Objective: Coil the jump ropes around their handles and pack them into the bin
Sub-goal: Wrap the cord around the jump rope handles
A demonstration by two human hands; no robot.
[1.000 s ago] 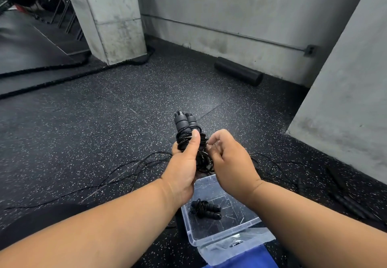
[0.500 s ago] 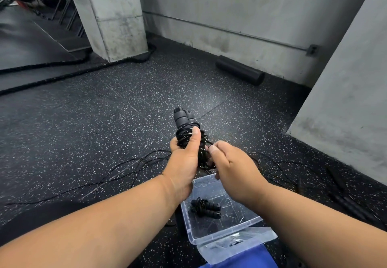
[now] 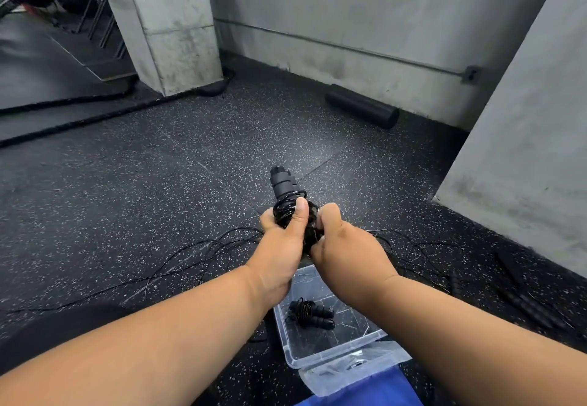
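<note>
Two bare hands meet in the head view, both on one jump rope bundle (image 3: 287, 196). Left hand (image 3: 279, 247) grips the paired black handles from the left, fingers wrapped round them, thumb laid straight up over the coiled cord. Right hand (image 3: 343, 247) is clenched on the right side of the same coil, fingers curled in against the cord; whether it pinches a loose end cannot be told. The bundle sits between the two hands, its handle ends pointing up and away, clear above both grips, and the coil is pressed between thumb and right knuckles. The bundle is held in the air above and beyond the far end of the bin. One clear plastic bin (image 3: 333, 358) rests on the speckled rubber floor (image 3: 158, 167), below the wrists. One coiled rope (image 3: 309, 312) lies inside the bin on its bottom, handles side by side. One clear lid (image 3: 349, 370) lies just beside the bin's near edge, over something blue (image 3: 374, 393). Loose black cords (image 3: 190, 256) trail over the floor left and right of the hands; their count cannot be told. Further dark handles (image 3: 521, 297) lie far right, blurred. One black foam roller (image 3: 362, 110) lies by the far wall. One concrete pillar (image 3: 168, 24) stands at upper left, a thick black rope (image 3: 79, 113) curving past its base.
</note>
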